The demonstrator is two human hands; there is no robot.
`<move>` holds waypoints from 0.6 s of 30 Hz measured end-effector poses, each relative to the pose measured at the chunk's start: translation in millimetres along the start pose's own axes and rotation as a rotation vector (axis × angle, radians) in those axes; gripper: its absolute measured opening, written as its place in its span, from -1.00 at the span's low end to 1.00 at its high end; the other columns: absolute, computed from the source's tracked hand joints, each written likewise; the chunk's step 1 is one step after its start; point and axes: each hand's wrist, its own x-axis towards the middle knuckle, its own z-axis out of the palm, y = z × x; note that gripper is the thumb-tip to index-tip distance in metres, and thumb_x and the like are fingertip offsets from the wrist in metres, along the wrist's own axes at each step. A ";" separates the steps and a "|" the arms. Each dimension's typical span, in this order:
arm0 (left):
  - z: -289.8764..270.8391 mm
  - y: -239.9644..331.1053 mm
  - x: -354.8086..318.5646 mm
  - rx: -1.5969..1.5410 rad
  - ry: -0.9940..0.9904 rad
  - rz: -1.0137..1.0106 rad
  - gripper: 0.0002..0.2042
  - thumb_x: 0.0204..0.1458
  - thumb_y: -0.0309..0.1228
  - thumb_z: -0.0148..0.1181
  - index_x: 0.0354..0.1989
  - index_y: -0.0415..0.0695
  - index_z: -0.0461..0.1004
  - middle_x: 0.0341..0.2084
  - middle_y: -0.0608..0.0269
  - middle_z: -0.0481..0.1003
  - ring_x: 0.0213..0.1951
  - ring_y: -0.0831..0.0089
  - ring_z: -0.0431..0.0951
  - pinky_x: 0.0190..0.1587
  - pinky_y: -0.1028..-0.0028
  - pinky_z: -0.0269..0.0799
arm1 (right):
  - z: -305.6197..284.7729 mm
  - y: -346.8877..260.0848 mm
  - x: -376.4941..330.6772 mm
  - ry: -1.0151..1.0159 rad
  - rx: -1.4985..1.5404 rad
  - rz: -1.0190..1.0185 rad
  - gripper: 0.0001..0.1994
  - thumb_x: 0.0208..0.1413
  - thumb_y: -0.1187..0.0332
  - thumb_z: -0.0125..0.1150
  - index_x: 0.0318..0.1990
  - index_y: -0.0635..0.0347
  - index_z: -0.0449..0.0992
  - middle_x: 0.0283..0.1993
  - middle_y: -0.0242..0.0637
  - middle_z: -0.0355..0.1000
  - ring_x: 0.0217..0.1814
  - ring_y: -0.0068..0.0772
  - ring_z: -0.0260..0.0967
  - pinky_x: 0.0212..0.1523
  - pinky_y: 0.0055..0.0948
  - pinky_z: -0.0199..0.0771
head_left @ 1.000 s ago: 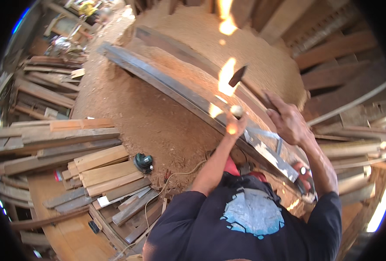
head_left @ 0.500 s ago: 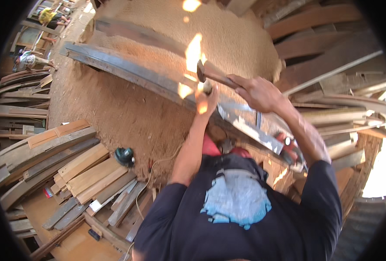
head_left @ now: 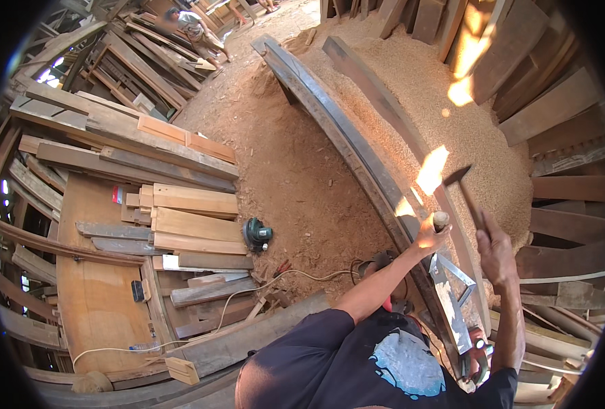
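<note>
The left hand [head_left: 430, 235] is closed around a short round handle [head_left: 441, 219], probably a chisel; its butt stands upward, and the working end is hidden behind the fist and the beam [head_left: 357, 153]. Holding it upright against the beam's edge presents the butt squarely for a blow. The right hand [head_left: 494, 253] is wrapped tightly around the shaft of a hammer [head_left: 467, 191], whose dark head is raised above and to the right of the handle, clear of it. Gripping low on the shaft gives the longest swing.

The beam is long, curved and dark, and runs from the top centre down to the person's torso, lying on a mound of sawdust [head_left: 295, 177]. A metal square [head_left: 452, 300] lies on the beam just below the left hand, within reach for checking.

Sun patches glare over the beam near the hands, so the contact point cannot be made out. A green power tool [head_left: 256, 234] sits on the ground beside stacked planks [head_left: 190, 225], well apart from the hands. The beam's lower end is cut off by the person's dark shirt.
</note>
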 end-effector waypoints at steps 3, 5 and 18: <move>-4.4 5.7 1.2 -0.107 0.053 0.037 -0.76 0.07 -0.46 0.37 -0.12 -0.12 0.48 -0.34 0.36 0.54 -0.28 0.53 0.54 -0.23 0.37 0.53 | -24.3 -50.8 6.2 0.179 0.215 -0.041 -0.53 0.37 0.39 -0.03 0.40 0.30 0.31 -0.18 0.00 0.57 -0.25 -0.32 0.49 -0.13 -0.25 0.50; -2.4 38.0 -2.5 -0.072 0.029 -0.027 -0.85 0.08 -0.55 0.33 -0.21 -0.13 0.49 -0.40 0.39 0.53 -0.32 0.54 0.52 -0.25 0.39 0.53 | -38.2 -61.8 3.9 0.311 0.444 -0.186 -0.53 0.42 0.32 -0.02 0.40 0.28 0.29 -0.25 -0.26 0.49 -0.34 -0.41 0.34 -0.21 -0.34 0.47; -9.5 -12.6 8.6 -0.596 -0.173 -0.175 -0.78 0.15 -0.74 0.22 -0.12 -0.21 0.37 -0.31 0.31 0.46 -0.29 0.59 0.50 -0.25 0.61 0.49 | 8.0 -14.2 3.8 0.182 0.282 -0.102 -0.51 0.35 0.19 0.07 0.36 0.18 0.35 0.07 0.22 0.50 0.07 0.28 0.50 0.12 0.03 0.47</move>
